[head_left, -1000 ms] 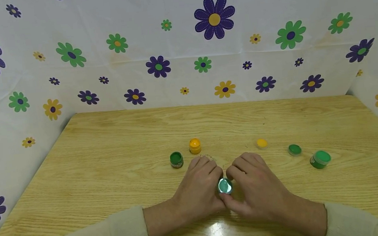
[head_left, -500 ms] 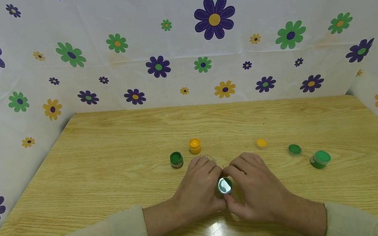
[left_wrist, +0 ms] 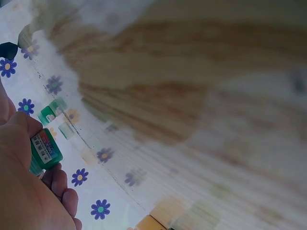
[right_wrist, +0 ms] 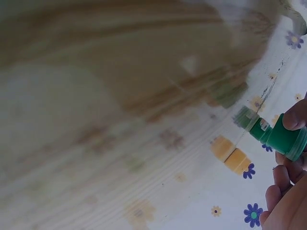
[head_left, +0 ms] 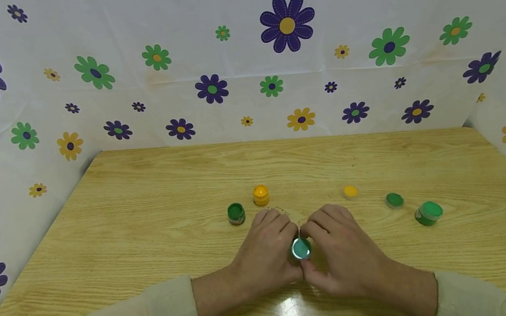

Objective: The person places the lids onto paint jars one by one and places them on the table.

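Observation:
A small green paint jar with a shiny, pale rim at its top stands between both hands at the near middle of the table. My left hand grips it from the left; in the left wrist view the jar shows a barcode label between thumb and fingers. From the right, my right hand pinches the jar near its top, thumb on the near side and curled index finger on the far side. In the right wrist view, the thumb presses on the green jar.
Beyond the left hand stand a dark green paint jar and a yellow paint jar. To the right lie a yellow lid and a green lid, beside another green jar. A flowered cloth rises behind the table.
My right thumb and index finger have shifted slightly around the jar's top. The bright reflection on the top has changed shape. My left hand and the other jars have stayed put.

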The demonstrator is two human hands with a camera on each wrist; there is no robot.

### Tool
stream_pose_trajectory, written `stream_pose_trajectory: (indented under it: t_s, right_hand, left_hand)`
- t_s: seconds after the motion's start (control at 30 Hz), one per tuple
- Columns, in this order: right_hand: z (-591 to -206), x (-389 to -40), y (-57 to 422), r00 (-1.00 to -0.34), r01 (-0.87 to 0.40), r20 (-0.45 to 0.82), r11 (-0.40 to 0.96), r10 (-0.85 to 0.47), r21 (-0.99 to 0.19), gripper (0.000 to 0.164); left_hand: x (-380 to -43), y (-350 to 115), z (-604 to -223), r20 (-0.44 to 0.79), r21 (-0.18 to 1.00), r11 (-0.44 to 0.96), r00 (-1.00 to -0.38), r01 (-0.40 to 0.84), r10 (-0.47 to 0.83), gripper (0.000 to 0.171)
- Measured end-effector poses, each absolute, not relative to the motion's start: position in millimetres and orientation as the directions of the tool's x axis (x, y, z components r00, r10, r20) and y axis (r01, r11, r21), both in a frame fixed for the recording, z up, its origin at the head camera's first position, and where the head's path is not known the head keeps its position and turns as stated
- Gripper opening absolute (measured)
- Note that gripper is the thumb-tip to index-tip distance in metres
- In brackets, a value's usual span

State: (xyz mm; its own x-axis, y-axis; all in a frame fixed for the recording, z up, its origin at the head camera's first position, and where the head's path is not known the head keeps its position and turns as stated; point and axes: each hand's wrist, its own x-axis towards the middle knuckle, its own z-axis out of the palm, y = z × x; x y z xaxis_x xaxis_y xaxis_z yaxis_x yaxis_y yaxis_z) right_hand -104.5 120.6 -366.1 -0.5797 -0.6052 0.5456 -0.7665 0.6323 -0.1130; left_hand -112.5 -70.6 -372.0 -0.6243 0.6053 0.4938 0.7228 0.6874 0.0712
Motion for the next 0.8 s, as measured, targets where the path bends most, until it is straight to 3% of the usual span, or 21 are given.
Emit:
stream_pose_trajectory:
  t_s: [0.27, 0.8]
  right_hand:
    - [-367.5, -105.2, 119.8, -0.567, -0.766, 0.567, 0.636, -0.597, -0.095, 0.026]
    - [-366.0, -104.6, 119.9, -0.602, -0.744, 0.537, 0.658, -0.591, -0.111, 0.025]
  left_hand:
    - [-112.0, -70.4, -371.5, 0.48, 0.064, 0.693, -0.631, 0.718, 0.609, 0.042]
    - [-112.3, -70.9, -372.3, 0.494, 0.057, 0.68, -0.613, 0.731, 0.617, 0.038]
